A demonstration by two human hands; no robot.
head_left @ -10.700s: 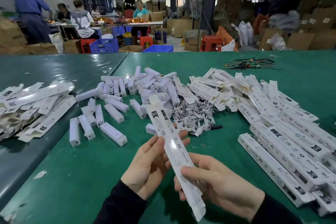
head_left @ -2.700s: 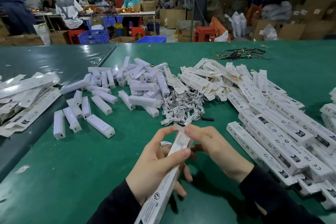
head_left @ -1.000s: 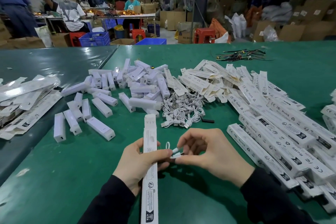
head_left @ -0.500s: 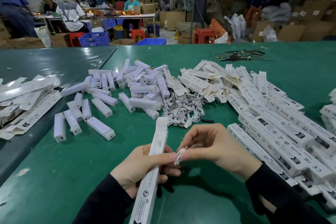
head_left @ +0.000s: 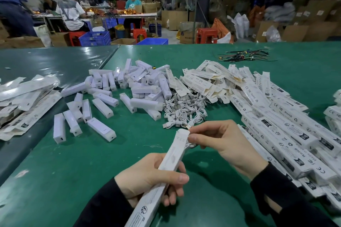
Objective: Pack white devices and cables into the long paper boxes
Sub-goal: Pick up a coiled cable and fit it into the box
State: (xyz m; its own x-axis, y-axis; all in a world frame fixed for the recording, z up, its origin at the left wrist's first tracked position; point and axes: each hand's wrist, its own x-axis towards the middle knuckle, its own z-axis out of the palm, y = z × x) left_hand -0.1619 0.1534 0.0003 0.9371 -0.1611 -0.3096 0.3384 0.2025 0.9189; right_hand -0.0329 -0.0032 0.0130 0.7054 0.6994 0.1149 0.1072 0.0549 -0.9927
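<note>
Green tabletop (head_left: 184,199) carries everything: packed long boxes (head_left: 287,138) stacked along the right, flat unfolded box blanks (head_left: 206,79) at centre back, loose white devices (head_left: 129,86) centre-left, tangle of white cables (head_left: 182,110) just in front of the blanks. Box in work (head_left: 171,156) is held above the tabletop, near end toward the camera, far end up. Left hand (head_left: 147,180) wraps its mid-section, thumb across the top face. Right hand (head_left: 217,140) pinches at the open far end, a short white cable (head_left: 190,144) at its fingertips, going into or hanging just beside the mouth; can't tell how far in. Handling, judged: box is thin card, light, crushes if squeezed on the wide faces, so grip the long edges mid-length and keep the mouth square. Flap is the weak spot, fold it at the crease. Cable is limp and springy, will pop back out; hold it by the plug and feed the coil in first. Devices look like smooth rigid plastic, light, a bit slippery; take one across its narrow sides.
</note>
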